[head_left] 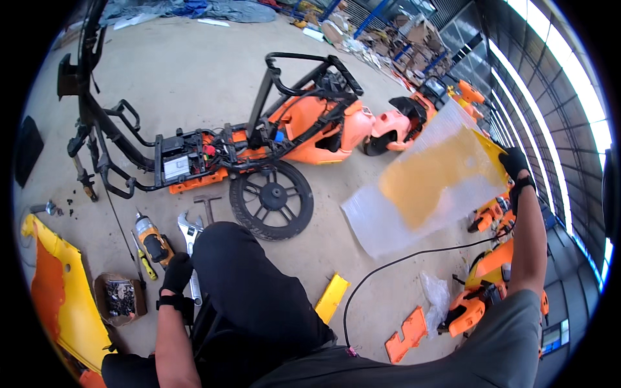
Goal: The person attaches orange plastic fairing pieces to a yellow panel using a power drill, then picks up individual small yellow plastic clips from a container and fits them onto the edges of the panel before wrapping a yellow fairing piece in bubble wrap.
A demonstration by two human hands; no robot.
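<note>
My right hand, in a black glove, grips the upper right edge of a yellow panel. Clear bubble wrap covers most of this panel and hangs down to its left. My gloved left hand is low beside my bent knee, right by a yellow and black cordless drill. Its fingers are hidden, so whether it touches the drill cannot be told. A large adjustable wrench lies just to its right, partly behind the hand and knee. Left of the drill is a yellow-handled screwdriver.
Ahead stands a stripped scooter frame with a black wheel. A box of screws and a yellow-orange panel are at left. A black cable, orange parts and a yellow strip lie at right.
</note>
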